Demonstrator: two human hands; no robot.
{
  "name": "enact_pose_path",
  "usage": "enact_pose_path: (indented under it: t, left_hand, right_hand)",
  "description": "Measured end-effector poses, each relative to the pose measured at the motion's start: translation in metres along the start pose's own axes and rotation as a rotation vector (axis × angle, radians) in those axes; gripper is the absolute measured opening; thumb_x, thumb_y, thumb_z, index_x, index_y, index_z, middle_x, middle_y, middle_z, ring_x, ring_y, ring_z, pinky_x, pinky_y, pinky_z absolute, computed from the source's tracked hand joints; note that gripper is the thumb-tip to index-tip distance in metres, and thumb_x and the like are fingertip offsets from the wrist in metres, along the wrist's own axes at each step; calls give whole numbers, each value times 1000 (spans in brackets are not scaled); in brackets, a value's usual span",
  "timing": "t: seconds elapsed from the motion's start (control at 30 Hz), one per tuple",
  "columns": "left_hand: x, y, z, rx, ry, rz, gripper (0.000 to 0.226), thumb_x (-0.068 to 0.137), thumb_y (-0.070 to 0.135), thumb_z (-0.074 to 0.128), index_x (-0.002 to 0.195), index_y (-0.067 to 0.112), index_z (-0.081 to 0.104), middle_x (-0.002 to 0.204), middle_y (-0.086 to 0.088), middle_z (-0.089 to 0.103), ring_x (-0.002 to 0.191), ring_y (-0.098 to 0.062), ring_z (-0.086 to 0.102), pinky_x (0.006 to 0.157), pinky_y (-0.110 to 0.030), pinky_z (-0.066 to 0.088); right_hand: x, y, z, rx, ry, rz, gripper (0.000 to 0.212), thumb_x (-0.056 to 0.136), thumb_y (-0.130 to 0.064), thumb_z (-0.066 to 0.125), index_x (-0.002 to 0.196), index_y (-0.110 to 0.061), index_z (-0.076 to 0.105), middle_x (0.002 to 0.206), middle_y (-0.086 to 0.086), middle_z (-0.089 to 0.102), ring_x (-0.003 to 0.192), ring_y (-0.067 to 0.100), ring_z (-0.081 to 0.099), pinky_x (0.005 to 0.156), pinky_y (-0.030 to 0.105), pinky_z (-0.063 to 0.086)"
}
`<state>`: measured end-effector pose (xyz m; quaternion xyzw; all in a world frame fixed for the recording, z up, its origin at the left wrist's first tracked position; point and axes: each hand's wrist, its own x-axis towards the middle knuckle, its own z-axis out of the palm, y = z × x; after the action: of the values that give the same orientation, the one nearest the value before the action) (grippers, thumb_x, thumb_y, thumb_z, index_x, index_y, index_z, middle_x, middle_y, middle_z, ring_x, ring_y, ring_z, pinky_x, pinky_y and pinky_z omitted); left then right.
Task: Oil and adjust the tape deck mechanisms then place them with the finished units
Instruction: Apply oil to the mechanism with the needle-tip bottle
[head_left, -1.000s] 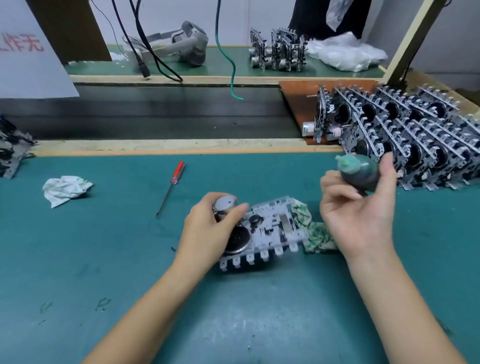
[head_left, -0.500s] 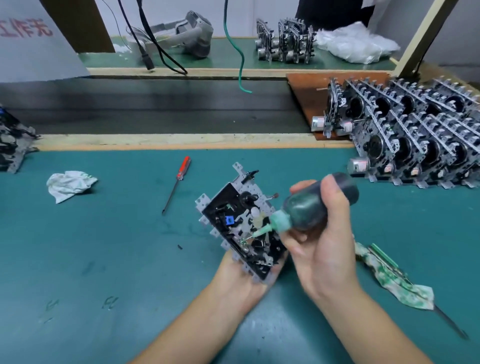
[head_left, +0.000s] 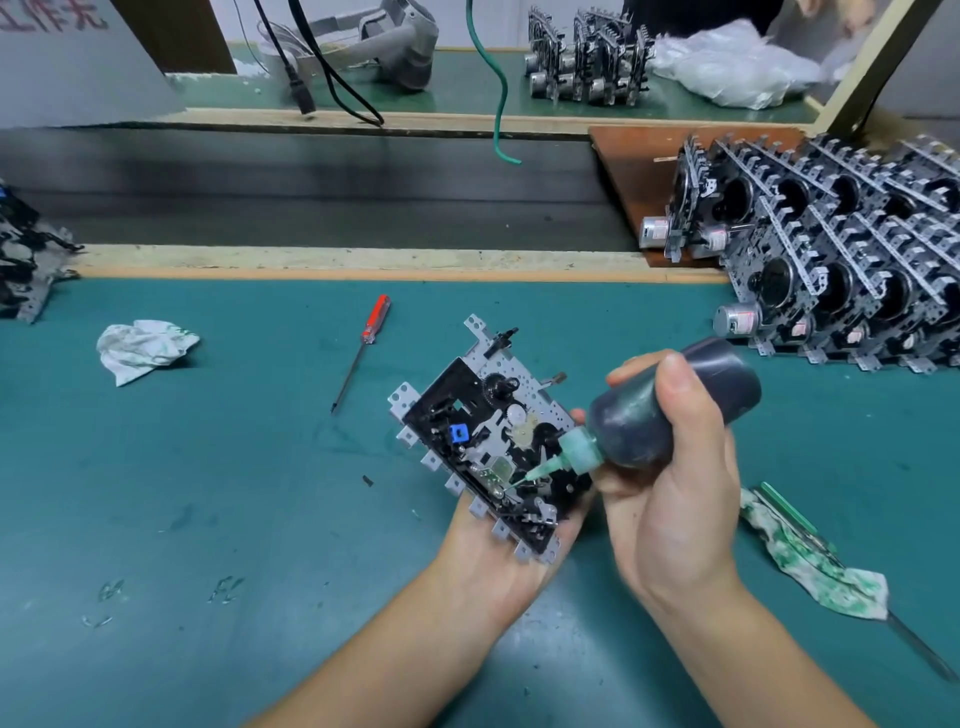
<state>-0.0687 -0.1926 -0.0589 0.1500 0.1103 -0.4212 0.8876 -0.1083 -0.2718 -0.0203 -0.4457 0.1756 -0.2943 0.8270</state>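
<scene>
The left hand is under the tape deck mechanism and carries it above the green surface, tilted, w/ the open side of the mech. up toward the camera; the fingers are mostly hidden below the plate, so the grip looks like a cupping hold from under, w/ fingertips showing at the right edge. The right hand has its grip closed around a dark oil bottle, thumb on top, and the green nozzle points down-left, its thin tip touching the parts near the middle of the mech. Finished units stand in rows at the right, partly on a brown board, well apart from the held one. On the surface: a red-handle screwdriver to the left of the mech., a crumpled white cloth further left, and a green-stained rag at the right w/ a thin tool lying under it. More units stand on the far bench, beside a white plastic bag.
</scene>
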Motion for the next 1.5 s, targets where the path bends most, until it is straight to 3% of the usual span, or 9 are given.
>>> enact_pose_path:
  t: [0.07, 0.2, 0.43, 0.57, 0.93, 1.1, 1.2, 1.33, 1.5]
  left_hand:
    - [-1, 1, 2, -150, -65, -18, 57, 11, -16, 88, 66, -8, 72, 75, -23, 70, 63, -34, 70, 59, -48, 56]
    - [-3, 0, 7, -143, -8, -59, 59, 6, -13, 89, 63, -5, 72, 74, -20, 71, 61, -31, 70, 54, -46, 56]
    - [-2, -3, 9, -109, 57, -55, 13, 53, 8, 64, 59, 0, 72, 72, -16, 71, 58, -26, 70, 53, -39, 57]
    - [0, -4, 8, -116, 93, -51, 31, 66, 13, 45, 55, 1, 72, 69, -14, 70, 55, -25, 69, 50, -36, 58]
    - [2, 0, 3, -81, -9, -32, 34, 69, 16, 44, 67, 2, 76, 83, -15, 73, 70, -28, 72, 62, -46, 57]
    - [7, 17, 3, -159, -83, -11, 36, 80, 15, 44, 94, -4, 70, 98, -21, 68, 77, -39, 68, 73, -47, 57]
    - [11, 31, 4, 269, 27, 155, 27, 74, 15, 50, 90, 2, 69, 88, -13, 67, 72, -24, 64, 67, -31, 57]
    - [15, 43, 5, 1261, 285, 623, 18, 97, 30, 50, 92, 14, 57, 76, 3, 57, 66, -11, 49, 61, -21, 40]
    - [16, 38, -4, 1739, 231, 809, 14, 91, 32, 58, 86, 24, 48, 73, 11, 54, 66, 0, 48, 62, -13, 35]
  right_hand:
    - [0, 1, 1, -15, -7, -11, 18, 75, -33, 56, 61, -26, 65, 58, -11, 58, 50, 2, 54, 45, 17, 42]
    - [0, 0, 2, -54, -15, -20, 23, 76, -33, 54, 57, -30, 67, 54, -13, 55, 48, 1, 51, 44, 15, 37]
    - [0, 1, 1, -23, -26, -28, 21, 77, -31, 55, 59, -26, 66, 57, -10, 58, 51, 3, 54, 45, 14, 41]
    - [0, 1, 1, -48, -29, -25, 22, 77, -32, 55, 59, -28, 67, 56, -11, 58, 50, 2, 54, 43, 15, 40]
    - [3, -2, -2, 26, -23, 37, 11, 69, -34, 65, 61, -27, 65, 61, -11, 59, 52, 3, 55, 45, 17, 44]
    - [22, -21, -10, 259, 97, 142, 37, 77, -55, 54, 68, -20, 61, 56, -4, 53, 44, 6, 47, 32, 13, 29]
    - [35, -28, -20, 328, 190, 88, 40, 90, -55, 42, 78, -18, 52, 61, -4, 53, 49, 8, 47, 33, 15, 28]
    - [44, -31, -30, 464, 169, 56, 37, 95, -47, 42, 84, -14, 55, 74, 2, 56, 52, 9, 44, 43, 17, 41]
    - [48, -19, -36, 145, 151, 28, 28, 92, -37, 53, 95, -10, 59, 71, 2, 65, 61, 13, 64, 68, 29, 56]
